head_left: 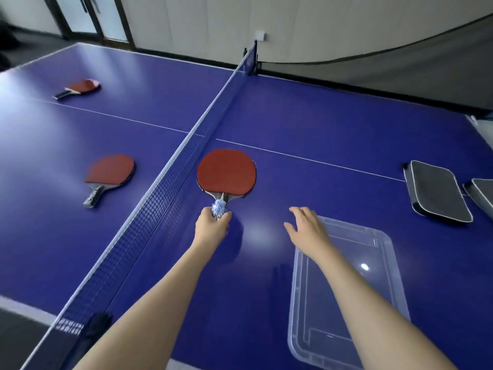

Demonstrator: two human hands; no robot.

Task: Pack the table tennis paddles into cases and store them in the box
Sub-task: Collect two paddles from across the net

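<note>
Head view: left hand (212, 227) grips paddle (226, 173) handle

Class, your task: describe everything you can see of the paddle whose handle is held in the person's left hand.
The paddle has a rounded blade faced with smooth red rubber, edged in black. Its handle is wrapped in blue-and-white patterned tape. The left hand grips the handle's end, blade pointing away from the person. It lies about flat over the blue table, just right of the net; whether it touches the surface cannot be told.
</note>
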